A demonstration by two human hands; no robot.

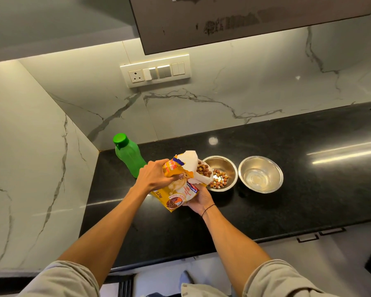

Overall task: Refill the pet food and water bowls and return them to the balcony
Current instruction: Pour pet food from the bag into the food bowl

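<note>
A yellow pet food bag is tilted over a steel bowl on the black counter, its open white mouth full of brown kibble touching the bowl's left rim. Kibble lies in the bowl's bottom. My left hand grips the bag's upper part from above. My right hand holds the bag's lower end from beneath. A second steel bowl stands just right of the first and looks to hold a little clear water. A green bottle with its cap on stands left of the bag, by the corner.
The black counter runs to the right, with its front edge near me. Marble walls close the left side and back. A switch panel is on the back wall. A dark cabinet hangs overhead. Drawer handles show below the counter edge.
</note>
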